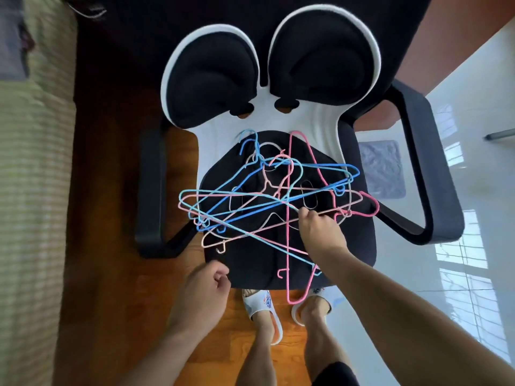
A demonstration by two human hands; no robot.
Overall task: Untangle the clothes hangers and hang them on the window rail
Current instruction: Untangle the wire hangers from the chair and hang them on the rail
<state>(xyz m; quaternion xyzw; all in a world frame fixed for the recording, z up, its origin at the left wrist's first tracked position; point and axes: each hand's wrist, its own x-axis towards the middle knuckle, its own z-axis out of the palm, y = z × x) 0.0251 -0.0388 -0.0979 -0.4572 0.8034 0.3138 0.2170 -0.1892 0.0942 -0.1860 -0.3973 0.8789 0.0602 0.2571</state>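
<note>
A tangle of several thin wire clothes hangers [267, 196], blue, light blue, pink and pale pink, lies on the black seat of an office chair [250, 263]. My right hand [320, 229] reaches into the right middle of the pile and its fingers pinch a hanger wire there. My left hand [206, 285] hovers at the seat's front left edge, fingers loosely curled, holding nothing. One long pink hanger [288, 246] hangs over the seat's front edge. No window rail is in view.
The chair has a white-rimmed black backrest [267, 71] and two black armrests, the left armrest [150, 190] and the right armrest [429, 168]. My feet in white slippers [262, 310] stand just before the seat. Wooden floor lies left, glossy white tile right, a striped bedcover [30, 190] far left.
</note>
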